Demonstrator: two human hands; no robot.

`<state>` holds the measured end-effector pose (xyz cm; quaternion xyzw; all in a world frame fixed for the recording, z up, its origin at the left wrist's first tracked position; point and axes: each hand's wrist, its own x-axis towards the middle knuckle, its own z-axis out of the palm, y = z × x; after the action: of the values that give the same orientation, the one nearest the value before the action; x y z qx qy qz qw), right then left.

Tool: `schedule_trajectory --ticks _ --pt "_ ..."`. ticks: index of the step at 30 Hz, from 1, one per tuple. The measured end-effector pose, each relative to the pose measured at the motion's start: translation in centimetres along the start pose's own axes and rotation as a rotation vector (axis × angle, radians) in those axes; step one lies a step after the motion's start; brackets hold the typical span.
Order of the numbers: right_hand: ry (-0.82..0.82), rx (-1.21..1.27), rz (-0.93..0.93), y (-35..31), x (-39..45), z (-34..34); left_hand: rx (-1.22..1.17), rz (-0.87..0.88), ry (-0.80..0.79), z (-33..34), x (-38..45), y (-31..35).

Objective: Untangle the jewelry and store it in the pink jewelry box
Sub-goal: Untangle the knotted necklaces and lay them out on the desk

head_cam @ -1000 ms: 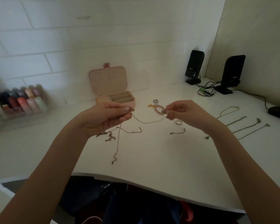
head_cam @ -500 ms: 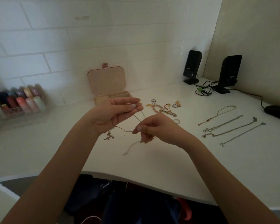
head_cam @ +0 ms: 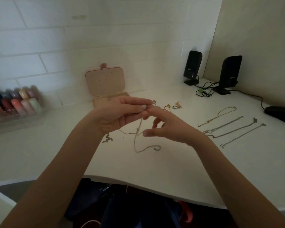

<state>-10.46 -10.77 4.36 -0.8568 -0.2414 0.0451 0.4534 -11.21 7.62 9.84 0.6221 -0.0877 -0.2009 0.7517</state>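
A person's 2 hands work above the middle of a white bench. The left hand point(head_cam: 122, 112) pinches the top of a thin chain point(head_cam: 138, 140) between thumb and fingers; the chain hangs down and its loose end curls on the bench toward the front edge. The right hand point(head_cam: 164, 127) is spread, holding nothing firmly, its thumb tip touching the chain at a crossing. This looks like the untangling step, with storing not yet begun for this piece. The pink jewelry box point(head_cam: 105, 84) stands open near the back edge, partly behind the left hand. 4 straightened chains point(head_cam: 229, 127) lie toward the right edge. Next, the right hand likely needs a fine pinch at the knot, pulling gently apart.
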Motion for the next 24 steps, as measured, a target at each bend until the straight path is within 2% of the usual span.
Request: schedule_trajectory --ticks 3,7,19,22,24 --pt "-0.012 0.13 -0.053 -0.8 0.2 0.3 0.048 -0.01 -0.067 0.6 -0.1 0.3" --pt "-0.053 0.282 -0.042 -0.2 -1.1 -1.0 0.048 0.021 -0.019 -0.7 -0.3 0.7" --pt "-0.227 0.513 -0.101 -0.1 -2.8 0.0 0.096 0.048 -0.115 1.9 0.3 0.7" --pt "-0.161 0.621 -0.026 1.4 -4.2 -2.0 0.094 0.049 -0.094 1.6 0.2 0.6" --pt "-0.096 0.607 0.02 2.6 -5.5 -3.8 0.116 0.046 -0.081 1.6 0.2 0.4"
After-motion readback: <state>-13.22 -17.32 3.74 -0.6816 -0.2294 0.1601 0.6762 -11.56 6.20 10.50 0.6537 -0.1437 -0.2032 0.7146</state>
